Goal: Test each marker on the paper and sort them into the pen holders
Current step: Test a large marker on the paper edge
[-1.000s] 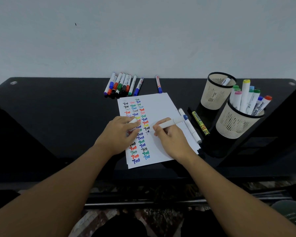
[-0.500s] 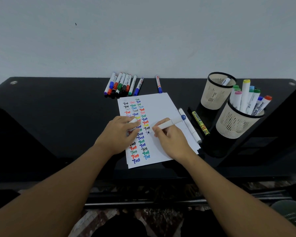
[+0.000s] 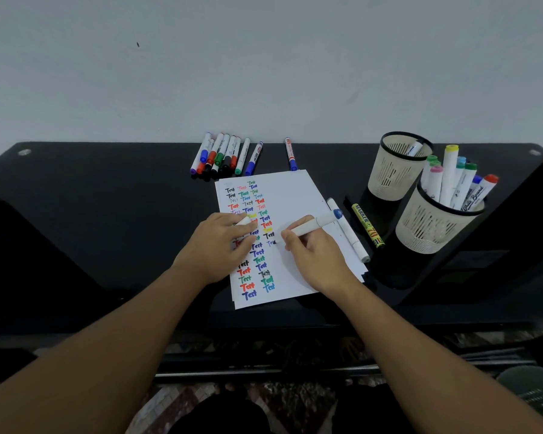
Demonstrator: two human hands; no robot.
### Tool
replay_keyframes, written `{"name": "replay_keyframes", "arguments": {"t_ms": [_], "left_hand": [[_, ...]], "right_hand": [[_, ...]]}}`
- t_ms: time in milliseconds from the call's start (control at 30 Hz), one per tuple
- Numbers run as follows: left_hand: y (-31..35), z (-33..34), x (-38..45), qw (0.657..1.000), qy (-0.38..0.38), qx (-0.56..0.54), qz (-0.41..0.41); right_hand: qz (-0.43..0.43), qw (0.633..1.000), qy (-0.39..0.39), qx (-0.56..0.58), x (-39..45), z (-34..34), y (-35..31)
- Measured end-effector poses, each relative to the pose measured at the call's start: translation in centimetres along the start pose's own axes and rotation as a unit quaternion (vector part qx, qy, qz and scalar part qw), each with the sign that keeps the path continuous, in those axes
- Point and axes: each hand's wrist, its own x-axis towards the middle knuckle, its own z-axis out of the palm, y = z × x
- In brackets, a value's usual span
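A white sheet of paper (image 3: 289, 195) lies on the black table, with columns of coloured "Test" words down its left half. My right hand (image 3: 314, 255) grips a white marker with a blue end (image 3: 318, 223), its tip on the paper beside a faint "Test". My left hand (image 3: 220, 242) rests on the written columns and holds a small white cap (image 3: 243, 221) in its fingers. Two beige pen holders stand at the right: the far one (image 3: 392, 173) holds one marker, the near one (image 3: 427, 227) holds several.
A bunch of several markers (image 3: 223, 155) lies behind the paper, with a single blue-capped marker (image 3: 290, 153) to its right. A white marker (image 3: 348, 230) and a yellow marker (image 3: 367, 225) lie between paper and holders. The wall rises just behind the table.
The marker tip in my right hand has shifted slightly along the paper as the faint "Test" grew. My left hand has stayed in place.
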Motion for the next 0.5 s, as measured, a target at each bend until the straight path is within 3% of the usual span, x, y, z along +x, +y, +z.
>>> {"name": "replay_keyframes", "arguments": {"t_ms": [500], "left_hand": [[-0.08, 0.02, 0.05, 1.0, 0.005, 0.002, 0.005]], "right_hand": [[0.001, 1.0, 0.003, -0.006, 0.01, -0.04, 0.01]]}}
